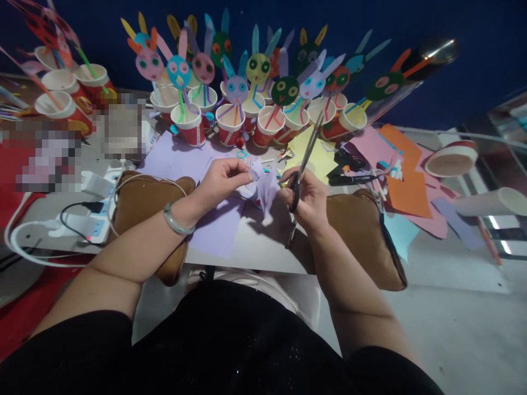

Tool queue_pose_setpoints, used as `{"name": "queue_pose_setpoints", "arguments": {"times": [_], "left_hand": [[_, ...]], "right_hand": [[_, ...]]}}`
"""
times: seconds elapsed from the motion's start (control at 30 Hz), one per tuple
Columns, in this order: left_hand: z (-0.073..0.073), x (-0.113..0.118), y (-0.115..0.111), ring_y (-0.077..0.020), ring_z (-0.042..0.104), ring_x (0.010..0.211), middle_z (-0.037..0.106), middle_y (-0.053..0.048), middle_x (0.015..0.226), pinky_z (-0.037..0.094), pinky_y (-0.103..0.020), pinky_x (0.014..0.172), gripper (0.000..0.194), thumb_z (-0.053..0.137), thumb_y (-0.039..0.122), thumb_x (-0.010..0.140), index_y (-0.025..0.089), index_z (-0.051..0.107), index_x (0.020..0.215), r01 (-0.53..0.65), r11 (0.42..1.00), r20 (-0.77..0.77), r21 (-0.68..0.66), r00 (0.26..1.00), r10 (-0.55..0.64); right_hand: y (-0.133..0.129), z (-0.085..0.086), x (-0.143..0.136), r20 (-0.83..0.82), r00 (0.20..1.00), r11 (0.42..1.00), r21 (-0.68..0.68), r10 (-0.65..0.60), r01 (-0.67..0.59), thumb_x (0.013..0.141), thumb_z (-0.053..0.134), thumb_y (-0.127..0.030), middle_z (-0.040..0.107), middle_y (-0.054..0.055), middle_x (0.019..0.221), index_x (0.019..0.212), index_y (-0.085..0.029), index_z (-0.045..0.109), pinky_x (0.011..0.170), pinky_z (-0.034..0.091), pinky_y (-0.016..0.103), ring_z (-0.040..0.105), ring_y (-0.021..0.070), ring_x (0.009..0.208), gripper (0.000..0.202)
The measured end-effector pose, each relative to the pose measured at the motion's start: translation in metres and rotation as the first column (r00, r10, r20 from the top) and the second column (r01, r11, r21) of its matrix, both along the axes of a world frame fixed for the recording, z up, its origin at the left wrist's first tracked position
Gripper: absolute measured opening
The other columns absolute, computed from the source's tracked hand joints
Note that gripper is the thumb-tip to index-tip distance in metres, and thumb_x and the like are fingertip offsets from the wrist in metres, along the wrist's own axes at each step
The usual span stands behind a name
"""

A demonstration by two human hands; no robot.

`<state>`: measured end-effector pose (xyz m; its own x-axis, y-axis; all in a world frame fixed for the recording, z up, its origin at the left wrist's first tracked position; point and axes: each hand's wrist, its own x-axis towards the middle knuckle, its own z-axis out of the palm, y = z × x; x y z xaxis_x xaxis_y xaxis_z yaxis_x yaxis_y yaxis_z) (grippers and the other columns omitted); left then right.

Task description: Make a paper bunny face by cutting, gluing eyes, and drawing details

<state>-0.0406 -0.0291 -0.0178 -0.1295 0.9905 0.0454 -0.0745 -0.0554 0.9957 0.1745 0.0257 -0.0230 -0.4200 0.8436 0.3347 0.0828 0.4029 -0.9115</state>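
Note:
My left hand (224, 178), with a bangle (178, 218) at its wrist, pinches a small piece of purple paper (256, 171) between thumb and fingertips. Below and to the right of those fingertips are crumpled purple paper scraps (268, 192); I cannot tell whether they join the held piece. My right hand (309, 198) is closed round the dark handles of a pair of scissors (304, 164), whose blades point up and away from me. Flat purple sheets (218, 233) lie under and beside my left hand.
Paper cups (230, 126) with paper rabbit heads on straws line the back. Brown cushions (352, 230) lie at the table's front edge. A power strip (101, 216) with cables is at left. Orange paper (409, 192), pink paper and a black pen (353, 179) lie at right.

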Motion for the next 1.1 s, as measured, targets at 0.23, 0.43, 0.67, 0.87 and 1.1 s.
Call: {"name": "queue_pose_setpoints", "arguments": {"times": [0.23,0.43,0.67,0.87,1.1], "left_hand": [[0.003,-0.009,0.006,-0.0093,0.052,0.064,0.061,0.003,0.064,0.044,-0.025,0.063,0.022,0.084,0.031,0.064,0.019,0.065,0.062,-0.179,0.983,0.099,0.042,0.980,0.174],[-0.002,-0.017,0.009,-0.0092,0.056,0.065,0.067,0.003,0.066,0.046,-0.025,0.066,0.013,0.079,0.025,0.068,0.019,0.068,0.065,-0.215,0.972,0.144,0.098,0.969,0.200],[-0.011,-0.019,0.011,-0.0090,0.058,0.066,0.068,0.004,0.067,0.046,-0.025,0.068,0.012,0.080,0.025,0.072,0.020,0.071,0.068,-0.238,0.964,0.176,0.120,0.961,0.215],[-0.011,-0.017,0.011,-0.0083,0.055,0.063,0.065,0.005,0.065,0.044,-0.025,0.065,0.014,0.081,0.024,0.071,0.020,0.069,0.066,-0.247,0.961,0.176,0.127,0.959,0.223],[-0.003,-0.014,0.008,-0.0073,0.057,0.061,0.066,0.004,0.064,0.046,-0.022,0.061,0.015,0.081,0.023,0.069,0.018,0.068,0.063,-0.242,0.960,0.179,0.139,0.960,0.216]], "right_hand": [[0.006,0.005,0.004,0.237,0.858,0.869,-0.327,0.455,-0.371,0.069,0.083,-0.081,0.055,-0.002,0.066,0.067,-0.021,0.056,0.065,0.037,0.029,0.046,0.0131,0.065,0.066],[0.005,0.011,0.004,0.259,0.764,0.787,-0.392,0.591,-0.476,0.074,0.074,-0.087,0.049,-0.003,0.067,0.069,-0.020,0.057,0.064,0.034,0.029,0.043,0.0127,0.066,0.070],[0.007,0.007,0.006,0.268,0.732,0.754,-0.446,0.626,-0.482,0.074,0.072,-0.091,0.049,-0.003,0.071,0.071,-0.020,0.055,0.061,0.032,0.027,0.042,0.0123,0.067,0.073],[0.007,0.006,0.005,0.234,0.736,0.736,-0.473,0.635,-0.485,0.073,0.074,-0.089,0.050,-0.002,0.072,0.072,-0.019,0.056,0.062,0.033,0.027,0.043,0.0127,0.068,0.072],[0.010,0.007,0.006,0.153,0.733,0.699,-0.479,0.663,-0.532,0.076,0.074,-0.087,0.050,-0.003,0.070,0.073,-0.020,0.056,0.063,0.035,0.028,0.041,0.0122,0.065,0.070]]}}
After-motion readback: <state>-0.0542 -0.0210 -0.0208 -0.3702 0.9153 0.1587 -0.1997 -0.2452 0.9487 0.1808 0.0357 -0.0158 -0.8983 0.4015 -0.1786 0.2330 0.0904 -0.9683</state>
